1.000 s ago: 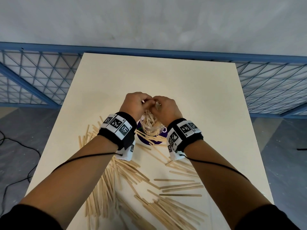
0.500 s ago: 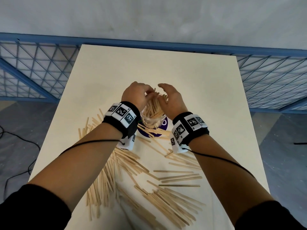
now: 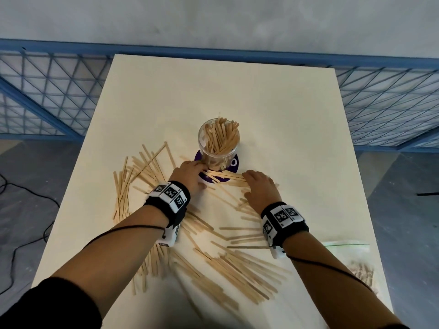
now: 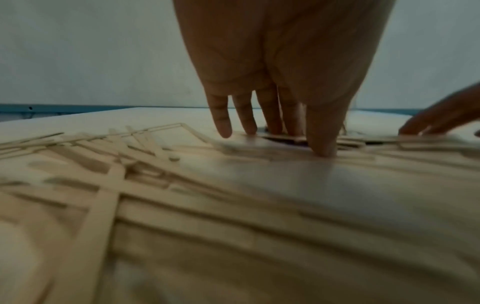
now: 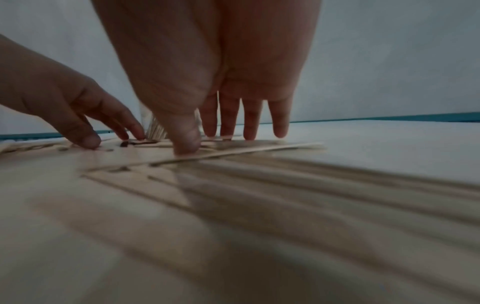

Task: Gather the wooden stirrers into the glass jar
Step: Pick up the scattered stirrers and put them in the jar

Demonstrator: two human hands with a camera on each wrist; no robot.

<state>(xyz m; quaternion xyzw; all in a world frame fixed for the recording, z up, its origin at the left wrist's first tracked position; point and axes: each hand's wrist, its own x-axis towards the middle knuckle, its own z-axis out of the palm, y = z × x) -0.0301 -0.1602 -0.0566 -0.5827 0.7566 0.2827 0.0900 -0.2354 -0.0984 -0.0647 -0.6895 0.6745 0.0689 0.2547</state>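
A clear glass jar (image 3: 219, 148) stands upright on a purple disc (image 3: 234, 165) mid-table, packed with wooden stirrers (image 3: 221, 136). Just in front of it a few loose stirrers (image 3: 225, 175) lie across the disc. My left hand (image 3: 190, 175) rests flat on their left ends, fingers straight, thumb (image 4: 323, 144) down on the table. My right hand (image 3: 257, 186) lies flat on their right ends, its fingers (image 5: 250, 125) straight and spread. Neither hand holds anything. Many more stirrers lie scattered left (image 3: 140, 167) and near the front (image 3: 237, 267).
The cream table (image 3: 273, 115) is bare behind and right of the jar. A clear zip bag (image 3: 351, 255) with more stirrers lies at the front right edge. A blue mesh railing (image 3: 380, 98) runs behind the table; a cable lies on the floor at left.
Both hands left the jar's mouth, where they held stirrers, and came down onto the table in front of it. The jar now stands uncovered, full of stirrers.
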